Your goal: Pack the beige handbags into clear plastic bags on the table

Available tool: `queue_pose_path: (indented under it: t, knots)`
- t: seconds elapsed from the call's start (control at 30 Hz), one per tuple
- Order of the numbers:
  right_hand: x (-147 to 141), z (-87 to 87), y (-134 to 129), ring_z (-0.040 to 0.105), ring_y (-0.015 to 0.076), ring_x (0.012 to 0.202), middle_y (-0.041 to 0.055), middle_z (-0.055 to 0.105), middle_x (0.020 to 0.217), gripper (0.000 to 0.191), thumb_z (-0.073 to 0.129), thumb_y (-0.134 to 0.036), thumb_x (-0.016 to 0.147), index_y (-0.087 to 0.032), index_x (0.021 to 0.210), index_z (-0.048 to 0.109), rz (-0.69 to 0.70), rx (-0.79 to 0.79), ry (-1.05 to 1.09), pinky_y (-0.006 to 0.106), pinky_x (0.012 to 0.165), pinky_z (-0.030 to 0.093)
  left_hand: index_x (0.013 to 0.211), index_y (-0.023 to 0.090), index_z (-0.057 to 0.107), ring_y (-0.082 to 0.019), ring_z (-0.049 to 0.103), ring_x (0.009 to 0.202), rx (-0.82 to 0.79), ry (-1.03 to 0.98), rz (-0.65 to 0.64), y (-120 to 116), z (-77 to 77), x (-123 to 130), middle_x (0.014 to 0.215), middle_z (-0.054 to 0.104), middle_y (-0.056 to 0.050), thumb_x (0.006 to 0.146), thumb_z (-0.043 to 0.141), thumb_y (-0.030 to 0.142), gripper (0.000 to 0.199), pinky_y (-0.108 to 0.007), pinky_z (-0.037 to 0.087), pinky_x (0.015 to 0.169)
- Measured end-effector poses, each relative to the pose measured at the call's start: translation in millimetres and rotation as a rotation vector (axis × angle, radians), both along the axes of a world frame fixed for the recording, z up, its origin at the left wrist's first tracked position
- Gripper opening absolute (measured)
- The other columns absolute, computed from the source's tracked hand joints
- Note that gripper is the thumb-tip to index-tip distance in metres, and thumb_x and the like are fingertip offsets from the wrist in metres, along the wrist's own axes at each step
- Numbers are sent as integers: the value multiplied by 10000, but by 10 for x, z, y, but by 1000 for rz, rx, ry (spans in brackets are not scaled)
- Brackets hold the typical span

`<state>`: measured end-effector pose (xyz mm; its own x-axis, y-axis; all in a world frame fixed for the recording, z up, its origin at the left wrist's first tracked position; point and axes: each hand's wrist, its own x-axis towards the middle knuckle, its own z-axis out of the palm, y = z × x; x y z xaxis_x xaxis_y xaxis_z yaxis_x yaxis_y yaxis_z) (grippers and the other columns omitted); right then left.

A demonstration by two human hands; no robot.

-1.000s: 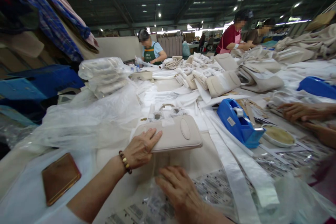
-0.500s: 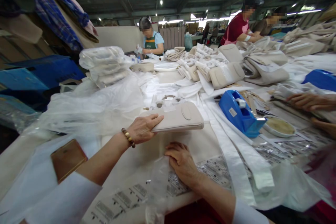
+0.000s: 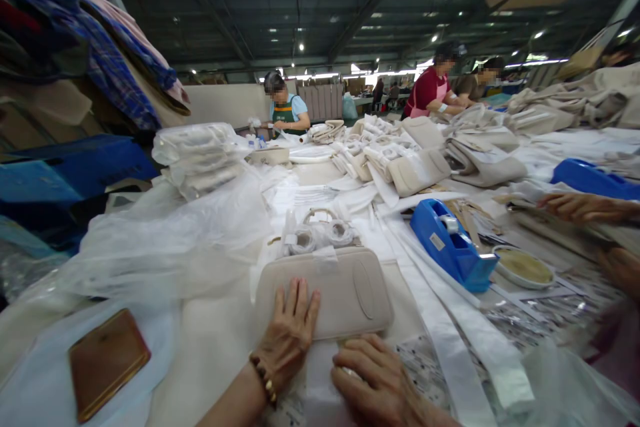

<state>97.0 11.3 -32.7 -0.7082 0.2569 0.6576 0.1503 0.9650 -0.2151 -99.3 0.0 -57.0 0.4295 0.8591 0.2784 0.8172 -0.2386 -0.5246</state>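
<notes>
Palm down, the left hand (image 3: 289,343) lies on the front left part of a beige bag (image 3: 335,297), its forearm coming up from the bottom edge of the view, a beaded bracelet (image 3: 264,379) round the wrist. Its fingers are straight, slightly spread and pointing away from the person, flat on the bag's upper face. Just beside the bag's near edge, the right hand (image 3: 377,373) is low, with knuckles up and fingers bent inward; something whitish shows at its thumb, but whether the fingertips pinch it I cannot tell. Right of the bag, long white strips (image 3: 450,337) run toward the person, and past them stand a blue tape dispenser (image 3: 450,243) and a shallow dish (image 3: 524,267). Another person's hand (image 3: 587,207) is at the far right. On the left lie a brown flat case (image 3: 107,367) and loose clear plastic (image 3: 165,233), while a heap of beige bags (image 3: 417,170) lies farther back. The held-down bag is on the table in front of the person, broad side up, its long axis nearly left to right. Its white-wrapped handles (image 3: 320,235) point away from the person, and an oval patch (image 3: 363,289) marks its right end.
</notes>
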Motion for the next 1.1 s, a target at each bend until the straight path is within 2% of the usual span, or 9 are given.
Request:
queue_pose_path:
  t: [0.17, 0.3, 0.37, 0.47, 0.57, 0.67, 0.8, 0.93, 1.1]
  knots:
    - [-125, 57, 422, 572, 163, 790, 59, 639, 883, 164, 394, -143, 878, -189, 911, 548, -177, -182, 112, 280, 692, 456, 1269, 90, 426, -394, 467, 1165, 74, 3, -67, 15, -60, -125, 1252, 507, -245, 722, 427, 104, 548, -546, 393, 906]
    - [-168, -154, 652, 568, 179, 813, 54, 651, 860, 167, 405, -98, 844, -176, 882, 547, -150, -139, 77, 292, 744, 478, 1187, 92, 487, -356, 545, 1084, -6, -61, -217, 53, 196, -215, 1171, 577, -226, 662, 443, 48, 529, -476, 459, 840]
    - [-151, -236, 680, 565, 187, 853, 65, 659, 906, 173, 416, -86, 820, -164, 904, 546, -110, -107, 40, 300, 781, 479, 1125, 112, 524, -300, 598, 995, -106, -244, -218, 126, 365, -218, 1102, 628, -176, 648, 446, 66, 485, -419, 501, 790]
    - [-132, -267, 666, 566, 199, 867, 78, 659, 939, 162, 442, -104, 809, -158, 919, 547, -96, -95, 2, 304, 769, 482, 1022, 147, 556, -232, 609, 893, -216, -624, -69, 297, 501, -182, 966, 656, -101, 692, 419, 102, 360, -390, 520, 785]
    - [-136, -186, 652, 573, 192, 804, 65, 652, 874, 157, 441, -102, 782, -173, 871, 550, -119, -181, -27, 296, 705, 483, 963, 161, 561, -225, 596, 883, -194, -835, -20, 446, 440, -165, 929, 642, -94, 736, 417, 126, 271, -409, 520, 801]
    - [-108, -11, 690, 578, 174, 755, 50, 637, 831, 226, 432, -66, 702, -185, 847, 557, -112, -314, -58, 273, 658, 488, 1041, 151, 543, -252, 580, 953, -210, -910, -29, 489, 330, -199, 1010, 629, -114, 717, 459, 144, 335, -467, 501, 849]
    - [-29, 233, 898, 545, 183, 1034, 90, 592, 1115, 515, 384, 7, 635, -180, 1091, 529, -44, -302, -15, 309, 853, 473, 1125, 126, 517, -272, 545, 1043, -335, -949, 9, 463, 323, -254, 1117, 596, -142, 693, 459, 142, 436, -505, 466, 908]
    - [-123, 298, 1178, 496, 231, 1085, 85, 596, 1130, 550, 392, 29, 627, -193, 1096, 574, -243, -270, -52, 440, 919, 396, 1142, 112, 511, -283, 504, 1107, -413, -953, 47, 462, 373, -254, 1171, 569, -151, 629, 450, 109, 517, -530, 406, 973]
    - [-395, 190, 1330, 534, 228, 966, 40, 637, 1002, 503, 488, 13, 671, -286, 1043, 646, -411, -448, -157, 443, 844, 392, 1140, 127, 507, -279, 500, 1100, -423, -975, 72, 473, 330, -241, 1158, 569, -142, 600, 443, 97, 545, -519, 410, 967]
